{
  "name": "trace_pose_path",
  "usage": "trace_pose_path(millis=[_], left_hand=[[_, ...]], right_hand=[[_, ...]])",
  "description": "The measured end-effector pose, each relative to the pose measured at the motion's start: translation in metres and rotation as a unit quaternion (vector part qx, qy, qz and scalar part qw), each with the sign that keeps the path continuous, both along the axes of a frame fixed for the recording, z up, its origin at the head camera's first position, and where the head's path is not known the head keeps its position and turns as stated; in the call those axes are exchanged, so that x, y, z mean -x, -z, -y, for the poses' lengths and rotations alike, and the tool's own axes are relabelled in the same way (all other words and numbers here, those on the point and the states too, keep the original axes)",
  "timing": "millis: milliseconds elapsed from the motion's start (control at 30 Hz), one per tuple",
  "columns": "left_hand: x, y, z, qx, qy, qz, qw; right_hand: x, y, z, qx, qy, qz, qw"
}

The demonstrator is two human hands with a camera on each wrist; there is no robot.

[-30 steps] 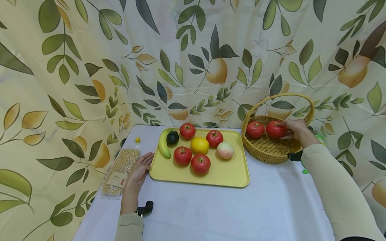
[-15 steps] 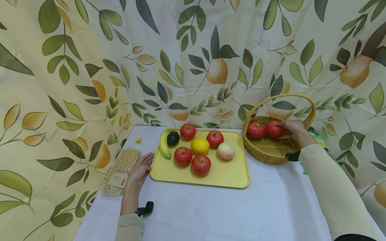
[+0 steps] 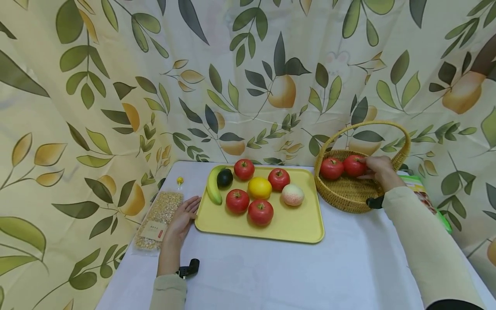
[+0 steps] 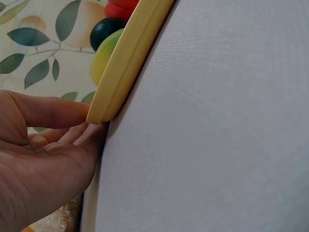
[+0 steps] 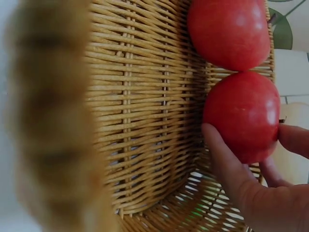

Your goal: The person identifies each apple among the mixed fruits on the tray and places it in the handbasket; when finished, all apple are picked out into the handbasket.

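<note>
In the head view my right hand reaches into a wicker basket at the right. Its fingers and thumb hold a red apple, and another red apple sits right against it. My left hand lies at the left edge of a yellow tray; the left wrist view has its fairly straight fingers touching the rim. On that tray are a banana, a dark avocado, a yellow lemon, a pale pinkish peach and several red apples.
A clear bag of corn kernels lies left of my left hand, with a small yellow-wrapped lollipop behind it. A green packet is partly hidden by my right sleeve. The basket handle arches above the basket.
The held apple has shifted slightly left in the basket, closing the gap to its neighbour. More of the green packet shows beside my right sleeve. My left hand stays at the tray.
</note>
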State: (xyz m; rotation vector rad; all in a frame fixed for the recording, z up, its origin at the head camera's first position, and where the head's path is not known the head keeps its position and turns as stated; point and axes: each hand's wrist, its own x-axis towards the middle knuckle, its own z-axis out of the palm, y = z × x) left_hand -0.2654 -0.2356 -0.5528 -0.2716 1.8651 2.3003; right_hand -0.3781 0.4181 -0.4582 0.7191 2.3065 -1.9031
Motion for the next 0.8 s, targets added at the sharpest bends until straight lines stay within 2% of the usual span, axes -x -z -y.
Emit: trace_pose_path(millis=[100, 333, 467, 700, 800], left_hand=[[0.0, 0.001, 0.0, 0.001, 0.003, -0.003, 1.0], [0.0, -0.001, -0.001, -0.004, 0.007, -0.012, 0.9999], [-0.001, -0.003, -0.003, -0.001, 0.015, -0.014, 0.9998], [0.0, -0.003, -0.002, -0.004, 0.016, -0.018, 0.9997], [0.001, -0.002, -0.002, -0.003, 0.013, -0.013, 0.9998]], right_hand=[[0.001, 0.001, 0.002, -0.003, -0.002, -0.004, 1.0], [0.003, 0.002, 0.01, -0.028, -0.044, -0.014, 0.9985], [0.003, 0.004, 0.011, -0.021, -0.043, -0.009, 0.9988], [0.0, 0.011, 0.01, 0.03, -0.075, -0.013, 0.9966], [0.0, 0.012, 0.007, 0.025, -0.09, -0.019, 0.9955]])
